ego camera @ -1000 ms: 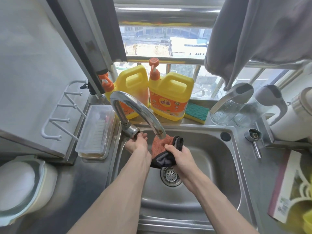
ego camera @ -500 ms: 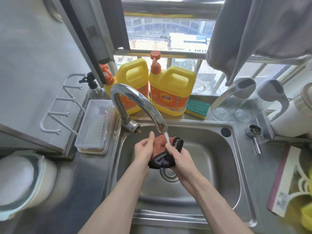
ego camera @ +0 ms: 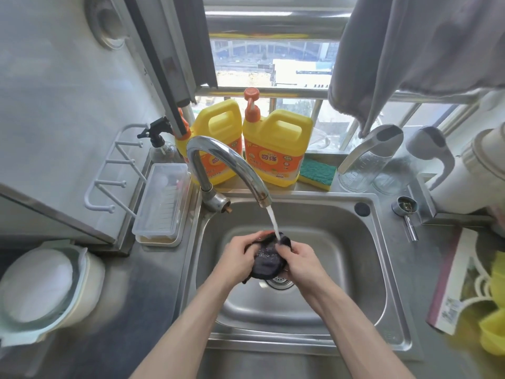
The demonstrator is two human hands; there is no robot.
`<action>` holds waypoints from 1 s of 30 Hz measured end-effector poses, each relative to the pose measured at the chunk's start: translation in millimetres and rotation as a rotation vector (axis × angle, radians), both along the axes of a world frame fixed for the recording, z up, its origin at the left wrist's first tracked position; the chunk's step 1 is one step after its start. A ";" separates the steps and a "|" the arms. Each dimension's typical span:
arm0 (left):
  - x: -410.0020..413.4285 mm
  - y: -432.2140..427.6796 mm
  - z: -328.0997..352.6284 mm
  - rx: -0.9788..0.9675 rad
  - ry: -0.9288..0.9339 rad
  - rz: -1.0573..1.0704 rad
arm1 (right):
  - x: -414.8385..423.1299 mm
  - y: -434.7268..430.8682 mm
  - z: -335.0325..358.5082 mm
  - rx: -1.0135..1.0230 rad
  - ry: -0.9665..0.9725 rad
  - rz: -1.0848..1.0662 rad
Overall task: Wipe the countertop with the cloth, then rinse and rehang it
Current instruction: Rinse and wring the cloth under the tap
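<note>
The cloth (ego camera: 266,255) is bunched between both hands over the steel sink (ego camera: 363,269), its dark side up and a sliver of orange at the top edge. My left hand (ego camera: 237,253) grips its left side and my right hand (ego camera: 299,259) grips its right side. Water runs from the curved chrome tap (ego camera: 226,160) in a thin stream onto the cloth's top. The drain strainer (ego camera: 278,281) shows just below the hands. A white hook rack (ego camera: 114,170) is fixed on the left wall.
Two yellow detergent jugs (ego camera: 276,149) and a green-and-yellow sponge (ego camera: 317,173) line the sill. A clear lidded box (ego camera: 161,203) and spray bottle (ego camera: 161,146) stand left of the tap. Glass jugs (ego camera: 366,162) and a white kettle (ego camera: 475,170) are at right. A grey towel (ego camera: 415,50) hangs above.
My left hand left the tap base and came onto the cloth. Water began running. The cloth dropped lower into the basin and turned from orange side to dark side up.
</note>
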State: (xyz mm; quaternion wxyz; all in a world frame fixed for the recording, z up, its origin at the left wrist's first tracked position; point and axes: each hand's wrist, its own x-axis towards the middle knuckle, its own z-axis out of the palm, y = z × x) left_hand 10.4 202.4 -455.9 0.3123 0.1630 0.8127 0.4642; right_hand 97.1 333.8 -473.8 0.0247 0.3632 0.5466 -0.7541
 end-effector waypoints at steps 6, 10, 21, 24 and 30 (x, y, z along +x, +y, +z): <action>1.4 5.9 4.8 0.010 -0.065 0.244 | 8.7 3.3 0.1 0.218 0.012 -0.136; 1.6 7.2 11.7 0.069 -0.159 0.365 | 3.2 8.9 3.5 0.001 0.012 -0.202; -4.0 11.7 32.2 0.120 -0.342 0.503 | 6.3 -1.8 -7.2 -0.359 0.001 -0.322; -7.4 11.0 44.7 0.162 -0.471 0.498 | 10.3 2.8 -4.3 -0.439 0.023 -0.356; -2.5 11.7 54.1 0.222 -0.819 0.215 | -0.1 -16.7 1.4 -0.652 -0.003 -0.267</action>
